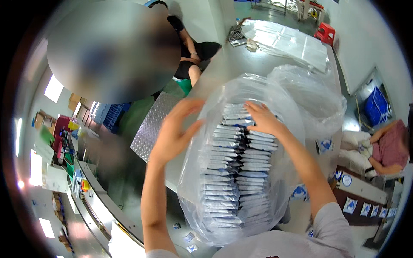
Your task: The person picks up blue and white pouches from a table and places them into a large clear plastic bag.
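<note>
Clear plastic bag [202,180] stuffed with two rows of flat white-blue sachets [241,172] sits between both hands. Left hand [174,131] spread wide against bag's outer wall; right hand [263,119] inside, fingers splayed flat on far sachets. Best press rows evenly, steady wall. Bag's long axis runs away from person, mouth at far end.
</note>
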The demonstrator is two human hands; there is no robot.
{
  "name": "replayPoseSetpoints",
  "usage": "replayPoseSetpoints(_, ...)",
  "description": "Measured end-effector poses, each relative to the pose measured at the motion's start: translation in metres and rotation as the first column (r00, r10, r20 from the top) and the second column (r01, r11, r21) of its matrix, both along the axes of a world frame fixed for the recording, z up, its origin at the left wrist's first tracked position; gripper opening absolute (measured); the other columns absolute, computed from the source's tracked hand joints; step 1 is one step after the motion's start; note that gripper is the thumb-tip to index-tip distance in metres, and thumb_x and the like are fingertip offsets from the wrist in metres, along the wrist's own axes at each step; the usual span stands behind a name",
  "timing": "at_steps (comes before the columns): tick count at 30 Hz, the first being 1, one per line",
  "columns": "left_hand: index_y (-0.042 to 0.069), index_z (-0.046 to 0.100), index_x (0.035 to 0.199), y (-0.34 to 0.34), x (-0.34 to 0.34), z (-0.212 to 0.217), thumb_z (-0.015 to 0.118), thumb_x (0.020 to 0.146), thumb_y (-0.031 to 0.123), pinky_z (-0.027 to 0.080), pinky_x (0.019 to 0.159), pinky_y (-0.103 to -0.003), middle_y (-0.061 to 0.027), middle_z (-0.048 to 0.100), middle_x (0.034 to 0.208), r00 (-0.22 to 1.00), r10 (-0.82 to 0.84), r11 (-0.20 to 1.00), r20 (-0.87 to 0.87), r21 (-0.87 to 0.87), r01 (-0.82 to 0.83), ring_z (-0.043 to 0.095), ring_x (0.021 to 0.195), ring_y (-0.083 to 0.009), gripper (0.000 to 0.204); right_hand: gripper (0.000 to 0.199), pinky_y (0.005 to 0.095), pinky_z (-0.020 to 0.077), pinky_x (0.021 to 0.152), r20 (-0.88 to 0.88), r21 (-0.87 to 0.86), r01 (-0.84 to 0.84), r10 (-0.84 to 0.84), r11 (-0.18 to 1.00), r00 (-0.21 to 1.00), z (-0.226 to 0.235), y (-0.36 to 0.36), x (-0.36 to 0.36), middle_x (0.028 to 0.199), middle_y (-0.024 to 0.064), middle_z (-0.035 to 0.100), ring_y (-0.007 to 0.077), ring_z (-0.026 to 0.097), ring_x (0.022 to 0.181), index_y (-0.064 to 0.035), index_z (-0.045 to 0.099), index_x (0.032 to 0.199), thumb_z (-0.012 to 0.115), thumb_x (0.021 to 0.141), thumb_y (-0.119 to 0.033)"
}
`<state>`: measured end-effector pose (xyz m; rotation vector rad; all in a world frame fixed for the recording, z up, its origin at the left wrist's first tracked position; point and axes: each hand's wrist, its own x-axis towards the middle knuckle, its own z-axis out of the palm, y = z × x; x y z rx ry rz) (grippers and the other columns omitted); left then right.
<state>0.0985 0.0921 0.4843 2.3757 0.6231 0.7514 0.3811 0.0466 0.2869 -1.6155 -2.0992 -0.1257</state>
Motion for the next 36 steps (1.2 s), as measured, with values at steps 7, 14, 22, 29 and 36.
replayPoseSetpoints(7,-0.002,0.059,0.092,-0.145,-0.277,-0.308,0.053,0.09,0.014,0.043,0.065,-0.03,-0.0083,0.059,0.078,0.667,0.624,0.744,-0.407,0.049,-0.667,0.052,0.07,-0.0178,0.017,0.009,0.0329,0.0404,0.056,-0.668,-0.276,0.548,-0.567,0.79,0.482,-0.065,-0.313,0.02,0.078,0.0103,0.059,0.026,0.053,0.062,-0.0029,0.057,0.074,0.049,0.078,-0.004)
replayPoseSetpoints(14,0.0,0.059,0.092,-0.393,-0.188,-0.399,0.051,0.091,0.018,0.043,0.062,-0.031,-0.0082,0.059,0.076,0.78,-0.142,0.394,-0.609,-0.758,-0.52,0.053,0.067,-0.0184,0.02,0.022,0.0452,0.0466,0.067,0.129,-0.702,0.568,-0.707,0.43,0.695,-0.19,-0.563,-0.054,0.07,0.0157,0.06,0.0336,0.058,0.071,-0.0048,0.064,0.074,0.052,0.08,-0.023)
replayPoseSetpoints(22,0.002,0.059,0.095,-0.396,-0.079,-0.367,0.051,0.092,0.025,0.046,0.064,-0.03,-0.0079,0.062,0.077,0.803,-0.401,0.496,-0.442,-0.841,-0.216,0.057,0.07,-0.0151,0.025,0.018,0.0409,0.0486,0.076,0.035,-0.68,0.54,-0.714,0.495,0.699,-0.214,-0.57,-0.066,0.085,0.0147,0.062,0.031,0.059,0.087,-0.0076,0.066,0.08,0.052,0.077,-0.019)
replayPoseSetpoints(29,0.01,0.046,0.123,-0.429,0.032,-0.361,0.068,0.072,0.009,0.042,0.089,-0.048,-0.0214,0.039,0.127,0.78,-0.359,0.932,-0.512,-0.241,0.271,0.042,0.114,-0.0414,0.056,0.018,0.0411,0.0485,0.077,0.039,-0.725,0.496,-0.69,0.478,0.722,-0.215,-0.575,-0.056,0.087,0.0128,0.062,0.0297,0.059,0.087,-0.0069,0.065,0.08,0.052,0.078,-0.019)
replayPoseSetpoints(36,0.017,0.038,0.133,-0.45,0.11,-0.364,0.068,0.072,0.014,0.027,0.102,-0.059,-0.0287,0.0,0.147,0.724,-0.26,0.962,-0.639,-0.105,0.252,0.018,0.126,-0.0583,0.068,0.019,0.0412,0.0481,0.073,-0.359,-0.564,0.286,-0.542,0.775,0.76,-0.13,-0.581,0.072,0.086,0.0097,0.061,0.0303,0.059,0.082,-0.0081,0.061,0.074,0.051,0.08,-0.023)
